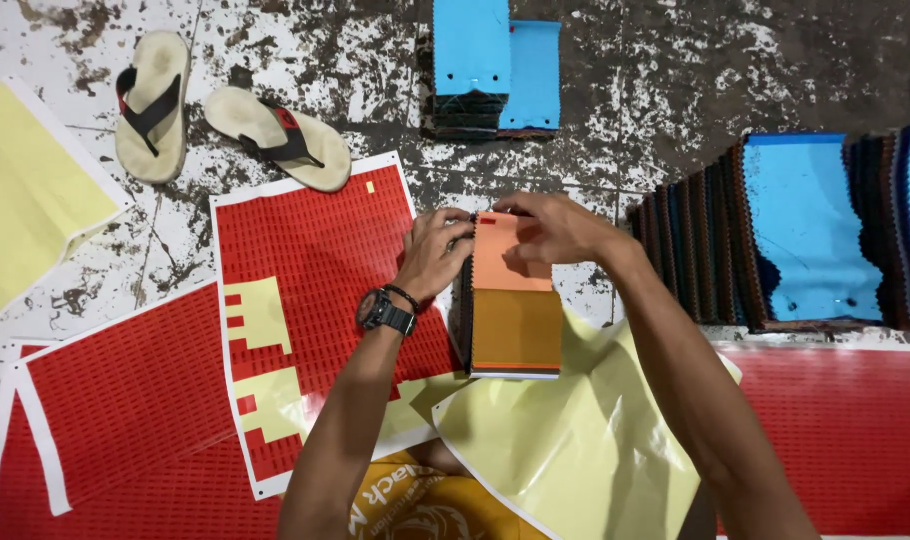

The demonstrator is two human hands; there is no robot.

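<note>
A stack of fabric swatches (513, 330) lies on the floor in front of me, its top piece orange. My left hand (437, 250), with a black watch on the wrist, pinches the stack's far left corner. My right hand (553, 228) presses on the far end of the top orange swatch, where a small red sticker (488, 221) sits. A red sticker sheet (310, 260) with several labels peeled away lies just left of the stack.
A yellow backing sheet (575, 440) lies under my right arm. More red sticker sheets (125, 400) sit at left and right. Blue-topped swatch stacks (805, 230) stand at right and at the top (495, 60). Two sandals (225, 115) rest upper left.
</note>
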